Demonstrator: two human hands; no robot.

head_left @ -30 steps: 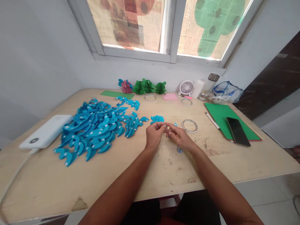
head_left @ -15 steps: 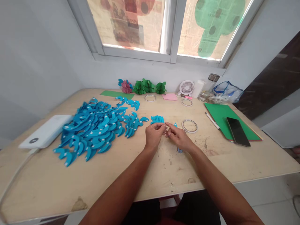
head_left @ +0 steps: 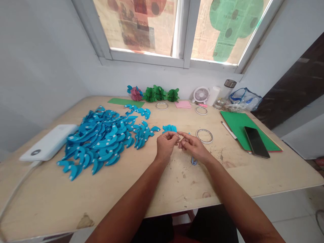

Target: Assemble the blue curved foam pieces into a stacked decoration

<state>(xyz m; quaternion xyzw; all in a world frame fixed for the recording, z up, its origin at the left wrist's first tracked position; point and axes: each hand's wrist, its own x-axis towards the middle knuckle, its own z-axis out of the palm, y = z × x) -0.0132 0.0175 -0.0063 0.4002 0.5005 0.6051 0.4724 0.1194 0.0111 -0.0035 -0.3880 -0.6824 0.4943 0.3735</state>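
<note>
My left hand [head_left: 166,143] and my right hand [head_left: 192,146] meet over the middle of the table, fingertips almost touching. Both are closed in a pinch; whatever lies between the fingers is too small to make out. Just beyond them rests a small row of folded blue paper pieces [head_left: 169,128]. Under my right hand the blue-grey handle of a tool [head_left: 193,161] shows, its rest hidden. A large heap of curved blue paper pieces [head_left: 101,135] with white squares on them spreads out to the left.
Tape rolls [head_left: 205,136] lie beyond my right hand. On the right, a phone [head_left: 257,141] rests on green sheets [head_left: 240,123] beside a pen [head_left: 228,130]. A white power bank [head_left: 49,141] with a cable sits far left. Green paper figures [head_left: 159,92] and a small fan [head_left: 201,95] stand at the back.
My right fingers have shifted slightly, and less blue shows behind my right hand. The view has moved a little; the things on the table stay where they were.
</note>
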